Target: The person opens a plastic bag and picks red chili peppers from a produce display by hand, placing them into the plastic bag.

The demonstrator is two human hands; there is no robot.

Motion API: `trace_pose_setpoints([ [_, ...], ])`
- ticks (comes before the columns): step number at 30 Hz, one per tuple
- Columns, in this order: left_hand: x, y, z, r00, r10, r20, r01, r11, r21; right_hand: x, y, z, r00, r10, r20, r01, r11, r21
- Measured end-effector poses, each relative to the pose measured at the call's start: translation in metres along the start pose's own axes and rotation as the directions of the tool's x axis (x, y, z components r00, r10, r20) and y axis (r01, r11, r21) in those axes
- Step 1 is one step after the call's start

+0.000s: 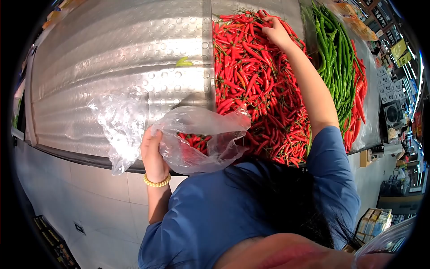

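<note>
We see the red chilies [248,67] directly beneath the fingers of the right hand [275,31], which sits at the far edge of the heap with its fingertips among the pods. Those fingers are bent and partly spread; whether they have closed on any pod, we cannot tell. The left hand [153,150] pinches the rim of a clear plastic bag [188,162] between thumb and fingers, and more of the chilies lie inside that bag, just to the right of the pinching fingers.

Counting, we find two hands, one opened bag and one crumpled plastic clump [123,121], which rests on the metal counter [121,54] to the left of the bag and hangs over its near edge. The red pods form one broad heap, far too many to number. Beside it, to the right, we have one heap of long green peppers [333,49] and, past that, a strip of larger red peppers [359,105]. A small yellow-green scrap [183,62] lies on the counter, and one beaded bracelet [157,181] circles the left wrist.

The right arm reaches well forward across the heap — nearly straight, with the back of the hand upward. The left arm is bent close to the body, its forearm rising from the elbow towards the bag.
</note>
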State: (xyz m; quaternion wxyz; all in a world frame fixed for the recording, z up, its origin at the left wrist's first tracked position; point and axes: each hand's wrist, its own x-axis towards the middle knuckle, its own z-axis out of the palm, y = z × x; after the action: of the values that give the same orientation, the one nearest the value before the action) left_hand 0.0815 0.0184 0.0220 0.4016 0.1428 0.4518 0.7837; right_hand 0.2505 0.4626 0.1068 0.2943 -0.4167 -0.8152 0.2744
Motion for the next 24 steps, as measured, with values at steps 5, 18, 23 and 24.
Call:
trace_pose_setpoints([
  [5, -0.001, 0.000, -0.007, 0.999, 0.036, 0.022, -0.036, 0.999, 0.010, -0.022, -0.031, -0.045, 0.907, 0.117, 0.405, -0.378, 0.651, 0.658],
  [18, -0.003, 0.004, 0.001, 1.000, 0.015, 0.015, -0.016, 0.998, 0.067, -0.119, 0.012, -0.036, 0.957, 0.189, 0.218, -0.231, 0.954, 0.189],
  [23, -0.003, 0.004, 0.003, 0.999, 0.022, -0.037, -0.017, 0.991, 0.133, -0.160, 0.016, -0.030, 0.972, 0.201, 0.123, -0.214, 0.972, 0.102],
  [24, -0.003, 0.004, 0.002, 1.000, 0.013, -0.012, -0.011, 0.991, 0.132, -0.162, 0.026, -0.025, 0.979, 0.174, 0.102, -0.184, 0.978, 0.098],
])
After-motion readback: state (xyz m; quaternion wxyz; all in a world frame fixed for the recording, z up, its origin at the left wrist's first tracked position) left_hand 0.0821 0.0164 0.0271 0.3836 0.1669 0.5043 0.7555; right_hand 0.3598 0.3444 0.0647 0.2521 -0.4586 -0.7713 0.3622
